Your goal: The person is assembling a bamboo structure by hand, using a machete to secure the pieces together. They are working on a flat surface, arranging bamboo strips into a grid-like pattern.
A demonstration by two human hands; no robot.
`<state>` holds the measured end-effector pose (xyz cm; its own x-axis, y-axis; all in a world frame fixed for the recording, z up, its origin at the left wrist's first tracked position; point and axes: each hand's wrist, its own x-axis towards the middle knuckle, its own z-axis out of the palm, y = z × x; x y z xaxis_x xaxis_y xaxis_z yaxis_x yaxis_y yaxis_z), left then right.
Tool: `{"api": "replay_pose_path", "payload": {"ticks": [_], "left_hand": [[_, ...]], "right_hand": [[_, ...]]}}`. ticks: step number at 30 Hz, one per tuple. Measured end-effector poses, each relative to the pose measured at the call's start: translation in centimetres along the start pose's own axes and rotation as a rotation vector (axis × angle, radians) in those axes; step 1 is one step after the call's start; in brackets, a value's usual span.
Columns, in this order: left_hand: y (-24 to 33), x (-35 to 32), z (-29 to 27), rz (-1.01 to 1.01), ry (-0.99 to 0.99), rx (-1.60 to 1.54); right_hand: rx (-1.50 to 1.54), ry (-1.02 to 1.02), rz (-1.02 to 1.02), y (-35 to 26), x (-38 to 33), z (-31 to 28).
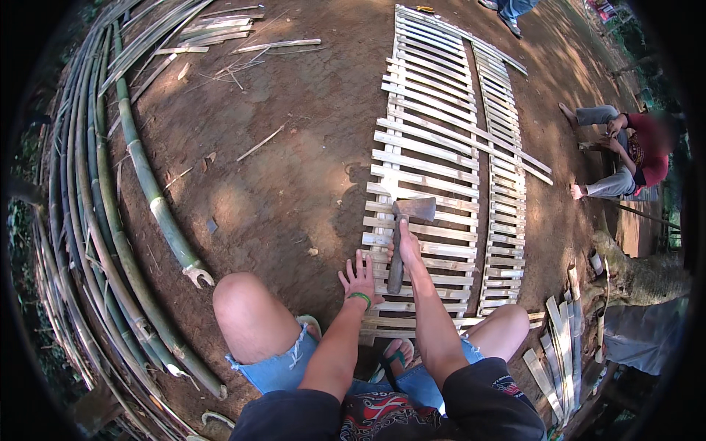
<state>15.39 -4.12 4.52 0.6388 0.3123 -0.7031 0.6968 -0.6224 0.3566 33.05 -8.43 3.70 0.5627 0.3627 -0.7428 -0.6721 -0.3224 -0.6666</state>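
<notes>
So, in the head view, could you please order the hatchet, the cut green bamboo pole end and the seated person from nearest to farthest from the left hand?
1. Hatchet, just right of the left hand, gripped by the right hand.
2. Cut green bamboo pole end, to the left.
3. Seated person, far right.

We see no boxes, packets, labels, signs or screens here.
</notes>
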Motion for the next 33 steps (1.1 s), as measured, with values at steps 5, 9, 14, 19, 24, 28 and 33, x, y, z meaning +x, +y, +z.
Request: {"api": "replay_pose_path", "payload": {"ticks": [5,9,14,19,24,28,33], "left_hand": [[-1.4,-0.4,0.4,-0.034,0.002,0.018],[-0.6,-0.1,-0.1,-0.020,-0.027,0.018],[-1.6,-0.5,0.1,-0.033,0.000,0.017],[-0.4,-0.5,0.4,0.000,-0.025,0.018],[-1.5,-0.3,0.5,-0.020,0.017,0.011],[-0.2,-0.1,0.5,0.003,-0.009,0.011],[-1.7,-0.2,0.1,-0.040,0.002,0.026]], "right_hand": [[0.435,-0.010,-0.124,-2.9,-2.9,0.8],[-0.295,0.022,-0.006,-2.2,-2.0,0.1],[0.291,0.026,-0.224,-4.0,-3.5,1.5],[-0.388,-0.067,0.048,-1.6,-1.8,0.7],[0.242,0.039,-0.147,-2.7,-3.2,2.9],[-0.245,0.127,-0.099,-0.6,-1.5,1.2],[0.031,0.065,-0.194,-4.3,-3.0,1.2]]}}
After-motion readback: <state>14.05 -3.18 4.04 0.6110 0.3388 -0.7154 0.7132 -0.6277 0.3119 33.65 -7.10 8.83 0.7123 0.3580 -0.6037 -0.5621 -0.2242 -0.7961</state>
